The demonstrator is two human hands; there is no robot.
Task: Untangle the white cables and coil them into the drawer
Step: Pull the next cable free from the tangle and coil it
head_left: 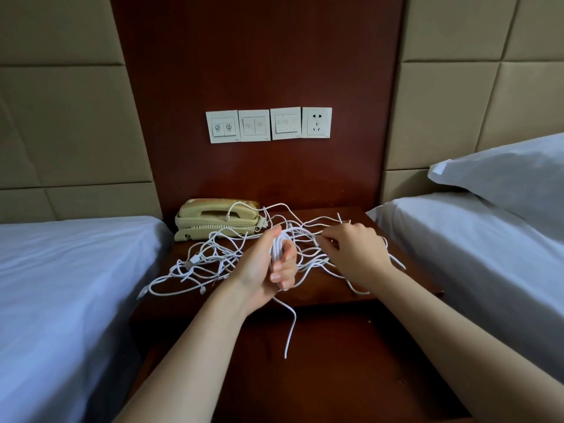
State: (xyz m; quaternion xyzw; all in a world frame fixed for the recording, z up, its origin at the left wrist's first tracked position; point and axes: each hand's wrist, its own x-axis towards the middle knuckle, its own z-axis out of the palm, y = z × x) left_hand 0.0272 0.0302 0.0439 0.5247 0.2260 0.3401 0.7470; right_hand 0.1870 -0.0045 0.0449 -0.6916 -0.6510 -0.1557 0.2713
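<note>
Left hand [265, 270] is gripping 1 small coil [278, 247] of cable; right hand [355, 251] is pinching 1 strand. White cables [210, 264] are lying tangled on nightstand [320, 296], touching beige telephone [210, 219]. 4 wall plates [268, 125] are showing labels too small to read. 2 beds [61, 285] are flanking the nightstand.

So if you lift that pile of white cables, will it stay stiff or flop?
Probably floppy: the loose end below the left hand dangles limply. The white cables look thin, so likely light. They loop through each other, so lifting one would probably drag others along.
</note>
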